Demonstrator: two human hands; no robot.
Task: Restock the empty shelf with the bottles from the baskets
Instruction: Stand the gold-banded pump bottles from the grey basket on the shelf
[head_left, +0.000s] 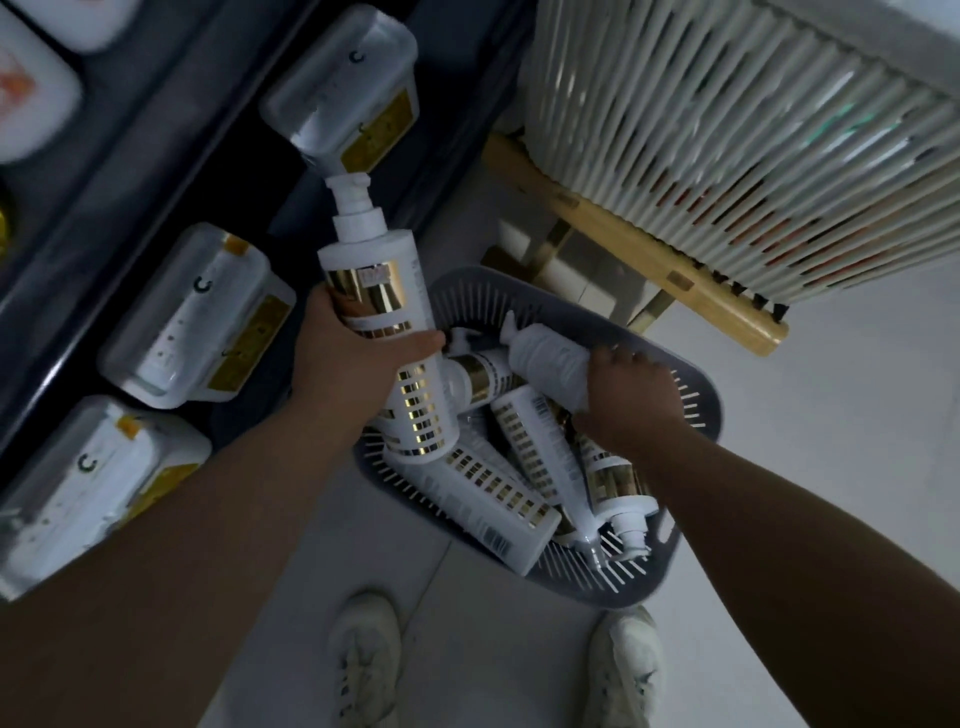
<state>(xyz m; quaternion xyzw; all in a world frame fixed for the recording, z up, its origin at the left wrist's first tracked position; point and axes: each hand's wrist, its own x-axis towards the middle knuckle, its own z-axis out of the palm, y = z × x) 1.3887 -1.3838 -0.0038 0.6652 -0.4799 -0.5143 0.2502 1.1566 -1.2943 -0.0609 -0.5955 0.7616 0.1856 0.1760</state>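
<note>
White plastic, gold band: pump bottle (363, 270), held mid-body in left hand (353, 358); fingers wrapped behind, thumb across front; pump end pointing away from fingers, toward dark shelf (156, 171).
Plain white: 2nd bottle (545, 358), gripped at base end by right hand (628, 400), fingers curled over it; nozzle beyond fingertips, just above pile.
Grey slotted basket (696, 395) beneath both hands; several loose bottles (488, 493) crisscrossed below fingers.
White jugs (202, 317) on shelf, beyond left knuckles.
Risks, est.: (1) slip of either bottle: smooth sides, one-hand hold each; (2) pump head snagging on neighbours under right fingers during lift: tangled pile; (3) knock against jugs on way in: narrow gaps, pump leading; (4) basket sliding or tipping: uneven pull from one side.
</note>
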